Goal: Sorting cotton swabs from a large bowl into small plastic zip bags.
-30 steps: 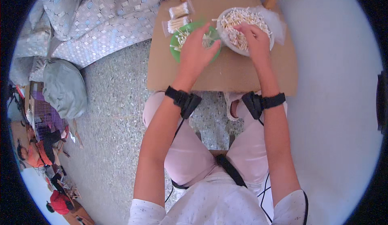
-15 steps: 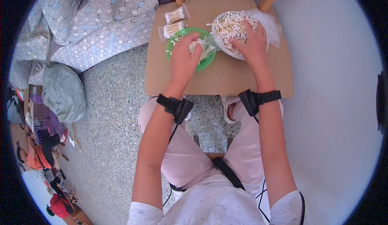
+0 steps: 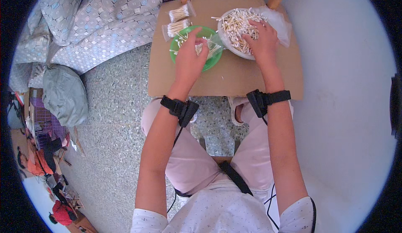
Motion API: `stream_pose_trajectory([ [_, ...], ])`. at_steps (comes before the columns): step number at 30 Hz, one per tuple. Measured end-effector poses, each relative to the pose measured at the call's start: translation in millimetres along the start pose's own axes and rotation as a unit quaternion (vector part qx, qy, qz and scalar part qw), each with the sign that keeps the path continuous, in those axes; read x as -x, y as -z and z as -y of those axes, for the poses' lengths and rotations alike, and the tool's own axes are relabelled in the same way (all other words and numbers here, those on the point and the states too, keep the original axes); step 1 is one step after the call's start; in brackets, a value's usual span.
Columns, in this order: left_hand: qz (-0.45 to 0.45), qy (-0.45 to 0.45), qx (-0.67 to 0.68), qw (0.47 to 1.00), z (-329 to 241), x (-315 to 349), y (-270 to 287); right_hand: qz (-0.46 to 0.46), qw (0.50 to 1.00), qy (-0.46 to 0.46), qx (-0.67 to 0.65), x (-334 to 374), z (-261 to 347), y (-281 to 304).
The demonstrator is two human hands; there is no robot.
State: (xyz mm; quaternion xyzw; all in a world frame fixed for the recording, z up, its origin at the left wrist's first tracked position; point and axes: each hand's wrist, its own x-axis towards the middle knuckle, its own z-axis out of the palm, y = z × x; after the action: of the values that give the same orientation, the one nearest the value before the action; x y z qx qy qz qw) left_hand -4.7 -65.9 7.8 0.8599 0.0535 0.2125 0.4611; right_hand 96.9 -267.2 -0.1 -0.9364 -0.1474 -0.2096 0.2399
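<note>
My left hand (image 3: pixel 191 57) is over a green bowl (image 3: pixel 211 65), its thumb and forefinger apart with no swab visible between them. Loose cotton swabs (image 3: pixel 182 38) lie in this bowl, along with a clear plastic bag (image 3: pixel 214 43) that has swabs in or under it. At the right, my right hand (image 3: pixel 264 42) rests on the edge of a white bowl (image 3: pixel 226 43) heaped with cotton swabs (image 3: pixel 238 27). Its fingers curve over the heap, thumb and fingertips spread. Its palm side is hidden.
Two clear bags of cotton swabs (image 3: pixel 179 13) lie behind the green bowl. White plastic film (image 3: pixel 280 25) lies beside the white bowl. Everything stands on a cardboard-covered seat (image 3: pixel 251 82) with wooden posts behind. A wall (image 3: pixel 339 86) runs along the right.
My left thumb and forefinger have spread further apart over the green bowl. My right hand has shifted slightly on the swab heap, and its fingers curl more.
</note>
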Motion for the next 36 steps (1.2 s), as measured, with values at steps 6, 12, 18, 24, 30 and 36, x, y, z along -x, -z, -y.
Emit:
stream_pose_trajectory([
  [6,0.015,-0.021,-0.012,1.0,4,1,-1,-0.081,0.997,-0.002,0.004,-1,1,5],
  [12,0.015,-0.042,-0.024,0.999,8,2,-3,-0.088,0.995,-0.012,-0.035,-2,2,9],
  [18,0.019,-0.065,-0.04,0.997,10,1,-4,-0.188,0.978,0.041,-0.078,-9,9,19],
  [24,0.03,-0.081,-0.06,0.994,10,1,-7,-0.085,0.986,-0.003,-0.144,-5,4,21],
  [30,0.039,-0.079,-0.06,0.994,8,5,-7,-0.04,0.982,-0.035,-0.18,-2,12,20],
  [36,0.035,-0.091,-0.043,0.994,14,0,-2,-0.051,0.974,-0.072,-0.208,2,24,25],
])
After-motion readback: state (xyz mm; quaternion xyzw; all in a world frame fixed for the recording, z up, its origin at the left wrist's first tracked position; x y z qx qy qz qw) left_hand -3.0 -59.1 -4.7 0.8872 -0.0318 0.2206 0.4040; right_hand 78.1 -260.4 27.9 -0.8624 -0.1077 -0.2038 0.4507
